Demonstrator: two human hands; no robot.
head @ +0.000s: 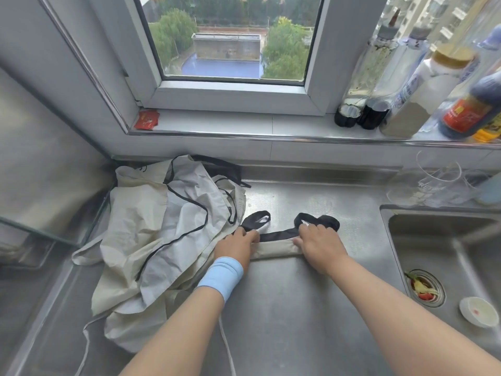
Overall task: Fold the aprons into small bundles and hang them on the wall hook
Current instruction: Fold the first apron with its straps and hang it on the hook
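Head view: left hand (pixel 237 244) and right hand (pixel 321 246) pinch one rolled apron (pixel 276 249) with curled fingers (pixel 315 229).

Reaching forward with both bare forearms, low over the worktop (pixel 284 308), palms turned down. Wearing a light blue band (pixel 221 278) on the left wrist. Pinching a black strap (pixel 276 236) with the left hand (pixel 238 244), fingers (pixel 253 234) bent and pointing right. Curling the right hand (pixel 321 245) over the same strap farther right, knuckles raised, thumb stretched left toward the other hand. Holding the two hands level, near each other but apart.
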